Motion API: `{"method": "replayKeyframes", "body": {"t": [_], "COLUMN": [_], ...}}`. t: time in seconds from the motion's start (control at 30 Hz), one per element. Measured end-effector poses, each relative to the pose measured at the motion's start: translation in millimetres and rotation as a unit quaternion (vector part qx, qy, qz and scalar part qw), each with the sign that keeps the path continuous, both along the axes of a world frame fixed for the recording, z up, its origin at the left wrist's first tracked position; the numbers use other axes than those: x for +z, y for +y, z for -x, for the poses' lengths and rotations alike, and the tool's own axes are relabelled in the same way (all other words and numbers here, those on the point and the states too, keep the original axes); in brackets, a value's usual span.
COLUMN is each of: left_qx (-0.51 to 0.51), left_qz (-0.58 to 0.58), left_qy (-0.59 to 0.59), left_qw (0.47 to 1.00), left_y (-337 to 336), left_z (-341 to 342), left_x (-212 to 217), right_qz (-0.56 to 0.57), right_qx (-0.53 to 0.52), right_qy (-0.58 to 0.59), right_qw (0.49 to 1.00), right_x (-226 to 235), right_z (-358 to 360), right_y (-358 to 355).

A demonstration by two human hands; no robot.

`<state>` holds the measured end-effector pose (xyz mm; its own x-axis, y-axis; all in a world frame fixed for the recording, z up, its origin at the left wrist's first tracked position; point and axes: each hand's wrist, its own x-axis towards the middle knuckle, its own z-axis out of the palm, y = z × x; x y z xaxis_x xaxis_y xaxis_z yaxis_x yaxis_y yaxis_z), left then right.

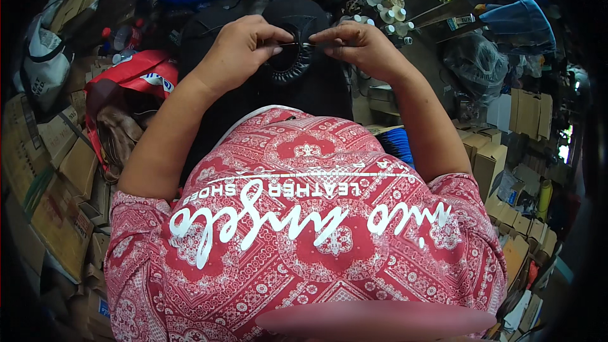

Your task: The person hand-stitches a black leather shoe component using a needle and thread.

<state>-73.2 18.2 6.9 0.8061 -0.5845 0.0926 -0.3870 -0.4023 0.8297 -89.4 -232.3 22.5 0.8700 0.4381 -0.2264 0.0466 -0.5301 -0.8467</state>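
Black and pleat-edged, a rounded piece [288, 76] lies between left hand [244, 47] and right hand [362, 45], both pinching a thin strand [289, 44].

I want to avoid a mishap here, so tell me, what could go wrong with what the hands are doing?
The thin, glinting item, too small to identify, pinched by the bare left hand and bare right hand, could slip and be hard to spot against the black cloth below. The rounded black piece with a glossy pleated rim might shift, since both hands seem occupied with that item.
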Motion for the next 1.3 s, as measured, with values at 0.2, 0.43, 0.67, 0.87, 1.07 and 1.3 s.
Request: {"method": "replayKeyframes", "body": {"t": [0.2,0.43,0.67,0.87,1.07,1.3], "left_qx": [0.044,0.057,0.036,0.019,0.037,-0.007], "left_qz": [0.144,0.174,0.017,0.009,0.009,-0.019], "left_qy": [0.226,0.244,-0.049,-0.074,0.044,0.047], "left_qw": [0.962,0.952,0.998,0.997,0.998,0.999], "left_y": [-4,-20,-21,-1,9,-8], "left_z": [0,1,2,-2,2,1], "left_x": [-26,-34,-8,-8,-11,-7], "right_qz": [-0.08,-0.11,0.021,-0.081,-0.171,-0.093], "right_qx": [-0.068,-0.083,0.004,-0.035,-0.099,-0.127], "right_qy": [0.116,0.1,-0.083,-0.033,0.105,0.13], "right_qw": [0.988,0.985,0.996,0.996,0.975,0.979], "right_x": [-6,-8,0,-11,-9,9], "right_z": [0,-1,-4,-2,10,36], "right_y": [7,18,21,9,-3,-19]}}
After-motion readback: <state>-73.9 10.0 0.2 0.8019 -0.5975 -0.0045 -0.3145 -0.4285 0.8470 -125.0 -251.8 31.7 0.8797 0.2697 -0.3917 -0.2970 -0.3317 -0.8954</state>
